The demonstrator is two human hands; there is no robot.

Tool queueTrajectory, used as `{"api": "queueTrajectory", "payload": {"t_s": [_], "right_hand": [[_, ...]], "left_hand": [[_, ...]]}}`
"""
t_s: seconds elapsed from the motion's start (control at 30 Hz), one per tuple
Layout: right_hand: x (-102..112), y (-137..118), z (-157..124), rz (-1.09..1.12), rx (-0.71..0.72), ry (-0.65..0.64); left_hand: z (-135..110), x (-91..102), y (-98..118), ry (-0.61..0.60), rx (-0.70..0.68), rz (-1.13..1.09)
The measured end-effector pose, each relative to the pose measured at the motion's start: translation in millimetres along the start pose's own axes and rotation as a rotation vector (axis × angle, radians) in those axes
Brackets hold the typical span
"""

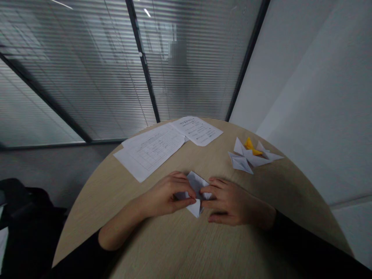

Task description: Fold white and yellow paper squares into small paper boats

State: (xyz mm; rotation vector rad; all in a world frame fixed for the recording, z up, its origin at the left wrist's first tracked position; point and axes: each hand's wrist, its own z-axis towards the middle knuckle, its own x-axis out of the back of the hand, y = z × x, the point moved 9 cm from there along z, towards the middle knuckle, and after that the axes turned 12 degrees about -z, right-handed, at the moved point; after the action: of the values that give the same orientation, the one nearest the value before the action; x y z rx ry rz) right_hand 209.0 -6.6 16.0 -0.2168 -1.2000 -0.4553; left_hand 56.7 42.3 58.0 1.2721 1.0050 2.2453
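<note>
A small piece of folded white paper (195, 181) lies on the wooden table between my two hands, its creased flaps partly raised. My left hand (171, 193) comes in from the left and pinches a flap near the paper's middle between thumb and index finger. From the right, my right hand (229, 201) rests its fingertips on the paper's right edge, with fingers apart and the thumb on the table side nearer me. My fingers cover parts of the paper's left and right sides.
Printed sheets (157, 145) lie at the back left of the round table (162, 248). Folded paper boats in white (257, 159) and a yellow folded piece (252, 147) stand at the right. A dark chair (31, 224) is at the left; blinds (192, 89) hang behind.
</note>
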Motion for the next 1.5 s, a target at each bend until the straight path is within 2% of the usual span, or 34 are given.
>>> {"api": "queueTrajectory", "payload": {"t_s": [0.2,0.33,0.47,0.6,0.77,0.93,1.0,1.1,1.23,1.5], "right_hand": [[7.7,12.7,-3.3,0.155,-0.119,0.109],[6.6,18.9,-3.7,0.202,-0.178,0.118],[6.0,20.6,-2.3,0.209,-0.196,0.117],[5.4,21.8,-1.9,0.215,-0.220,0.109],[1.6,24.6,-2.2,0.226,-0.246,0.084],[-0.5,24.6,-3.6,0.203,-0.226,0.093],[1.3,21.6,-3.4,0.158,-0.190,0.109],[5.2,12.3,-1.3,0.058,-0.099,0.119],[6.7,0.1,2.8,-0.002,-0.005,0.071],[2.1,-5.0,3.8,0.036,-0.007,-0.028]], "left_hand": [[-0.8,-3.8,-12.7,0.062,0.004,0.108],[-1.3,-9.3,-23.3,0.092,0.038,0.185],[-1.0,-14.8,-29.9,0.105,0.055,0.161],[-0.4,-16.6,-30.9,0.105,0.083,0.162],[1.9,-20.3,-24.1,0.061,0.050,0.119],[0.8,-18.4,-25.3,0.088,0.073,0.014],[-0.4,-14.6,-26.9,0.115,0.090,-0.059],[-0.1,-13.1,-26.3,0.085,0.081,-0.145],[2.3,-11.4,-24.3,0.056,0.044,-0.216],[2.6,-6.9,-25.1,0.080,0.054,-0.291]]}}
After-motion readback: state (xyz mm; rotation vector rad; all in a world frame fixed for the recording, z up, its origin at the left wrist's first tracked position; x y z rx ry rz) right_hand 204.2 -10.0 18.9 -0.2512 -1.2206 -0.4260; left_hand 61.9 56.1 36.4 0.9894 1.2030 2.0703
